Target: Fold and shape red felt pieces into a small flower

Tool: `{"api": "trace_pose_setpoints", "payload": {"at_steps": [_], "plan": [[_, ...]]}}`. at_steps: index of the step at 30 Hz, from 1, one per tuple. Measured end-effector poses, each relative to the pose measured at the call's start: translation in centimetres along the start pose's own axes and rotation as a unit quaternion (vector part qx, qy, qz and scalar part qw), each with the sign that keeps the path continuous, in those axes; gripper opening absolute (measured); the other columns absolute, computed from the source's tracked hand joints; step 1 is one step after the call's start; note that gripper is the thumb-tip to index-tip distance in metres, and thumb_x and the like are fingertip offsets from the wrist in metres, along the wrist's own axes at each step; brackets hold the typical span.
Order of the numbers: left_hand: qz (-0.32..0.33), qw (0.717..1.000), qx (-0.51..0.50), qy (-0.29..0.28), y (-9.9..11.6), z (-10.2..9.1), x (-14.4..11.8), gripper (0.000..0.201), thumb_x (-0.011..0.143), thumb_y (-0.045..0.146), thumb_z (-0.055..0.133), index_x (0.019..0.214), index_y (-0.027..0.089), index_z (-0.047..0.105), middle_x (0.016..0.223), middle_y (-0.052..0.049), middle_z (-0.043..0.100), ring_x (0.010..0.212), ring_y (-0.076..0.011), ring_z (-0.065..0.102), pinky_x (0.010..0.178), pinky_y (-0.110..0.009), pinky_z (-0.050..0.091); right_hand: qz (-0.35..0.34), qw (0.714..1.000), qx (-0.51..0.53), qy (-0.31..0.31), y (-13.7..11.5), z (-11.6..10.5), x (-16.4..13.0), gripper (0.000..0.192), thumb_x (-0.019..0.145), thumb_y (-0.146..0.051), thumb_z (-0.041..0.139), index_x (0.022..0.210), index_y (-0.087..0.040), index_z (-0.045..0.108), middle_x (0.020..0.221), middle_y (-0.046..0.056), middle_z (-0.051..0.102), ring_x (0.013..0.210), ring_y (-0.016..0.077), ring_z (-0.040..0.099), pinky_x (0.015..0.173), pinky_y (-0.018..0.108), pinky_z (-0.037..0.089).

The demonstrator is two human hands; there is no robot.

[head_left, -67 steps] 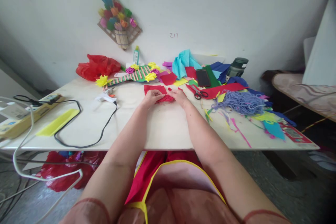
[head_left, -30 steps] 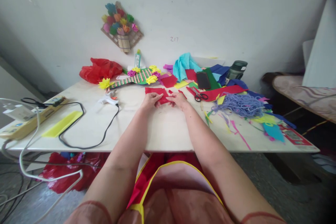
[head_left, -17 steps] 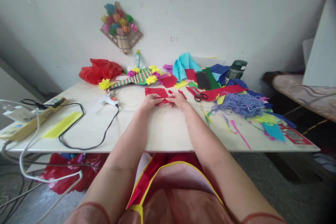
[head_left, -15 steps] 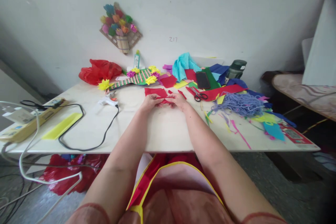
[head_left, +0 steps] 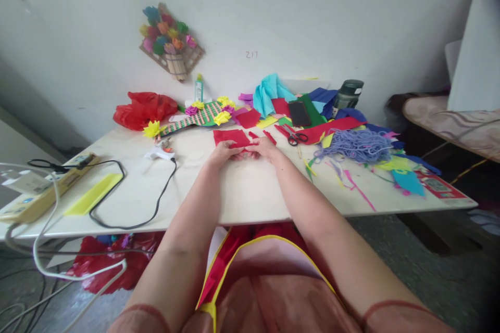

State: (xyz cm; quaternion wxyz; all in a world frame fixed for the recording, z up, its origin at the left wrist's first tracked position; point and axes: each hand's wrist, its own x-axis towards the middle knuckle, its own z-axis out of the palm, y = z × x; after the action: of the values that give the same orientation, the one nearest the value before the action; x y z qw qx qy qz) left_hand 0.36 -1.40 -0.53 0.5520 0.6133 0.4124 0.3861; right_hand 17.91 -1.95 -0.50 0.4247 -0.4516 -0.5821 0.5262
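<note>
Mostly hidden red piece point(head_left: 245, 151) between hands

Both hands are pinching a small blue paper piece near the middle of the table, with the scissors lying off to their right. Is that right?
Not quite: the paper piece is red, not blue, as the head view shows. The left hand and right hand pinch it near the middle of the table, with the scissors lying to their right.

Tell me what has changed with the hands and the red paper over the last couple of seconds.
Both hands, left hand and right hand, have gathered the small red paper piece tighter, so less of it shows. The red sheet, scissors and glue gun stayed put.
</note>
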Motion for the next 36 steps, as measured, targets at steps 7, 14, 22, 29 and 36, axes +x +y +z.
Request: {"api": "trace_pose_setpoints", "payload": {"at_steps": [7,14,22,29,36], "plan": [[-0.001,1.0,-0.019,-0.001,-0.2,-0.1,0.0,0.038,0.055,0.036,0.081,0.076,0.01,0.063,0.065,-0.006,0.069,0.05,-0.0119,0.06,0.05,-0.022,0.049,-0.01,1.0,-0.001,-0.002,0.1,0.0,0.0,0.011,0.073,-0.013,0.067,0.065,-0.01,0.06,0.045,-0.001,0.059,0.035,0.0052,0.049,0.036,0.015,0.038],[0.007,0.995,-0.096,0.022,0.0,-0.2,0.2,0.051,0.071,0.06,0.06,0.082,0.011,0.065,0.07,-0.009,0.069,0.057,-0.0168,0.065,0.056,-0.028,0.054,-0.01,1.0,-0.002,-0.008,0.3,0.0,0.2,0.013,0.072,-0.014,0.067,0.063,-0.011,0.058,0.044,-0.001,0.059,0.033,0.0046,0.047,0.034,0.014,0.035],[0.016,0.999,-0.034,0.025,-0.2,-0.1,0.2,0.04,0.056,0.04,0.079,0.076,0.01,0.063,0.065,-0.006,0.068,0.053,-0.0136,0.062,0.054,-0.025,0.051,-0.012,1.0,0.003,-0.02,0.3,-0.3,0.3,0.023,0.066,-0.028,0.074,0.065,-0.011,0.059,0.048,0.001,0.061,0.036,0.0055,0.049,0.036,0.015,0.037],[0.02,0.997,-0.026,0.064,0.0,-0.1,0.3,0.036,0.056,0.037,0.079,0.069,0.011,0.058,0.061,-0.005,0.067,0.051,-0.0132,0.061,0.051,-0.024,0.049,0.024,0.996,0.08,-0.022,-0.3,-1.3,0.0,0.03,0.079,-0.042,0.062,0.073,-0.012,0.058,0.056,0.007,0.067,0.04,0.0111,0.056,0.036,0.019,0.041],[0.019,0.996,-0.046,0.067,-0.4,-0.5,0.7,0.032,0.061,0.035,0.076,0.074,0.012,0.059,0.06,-0.004,0.067,0.054,-0.0148,0.064,0.05,-0.023,0.049,0.017,0.998,0.061,0.027,-0.4,-0.9,0.1,0.02,0.075,-0.025,0.068,0.067,-0.012,0.056,0.053,0.004,0.066,0.037,0.0083,0.053,0.036,0.018,0.04]]}}
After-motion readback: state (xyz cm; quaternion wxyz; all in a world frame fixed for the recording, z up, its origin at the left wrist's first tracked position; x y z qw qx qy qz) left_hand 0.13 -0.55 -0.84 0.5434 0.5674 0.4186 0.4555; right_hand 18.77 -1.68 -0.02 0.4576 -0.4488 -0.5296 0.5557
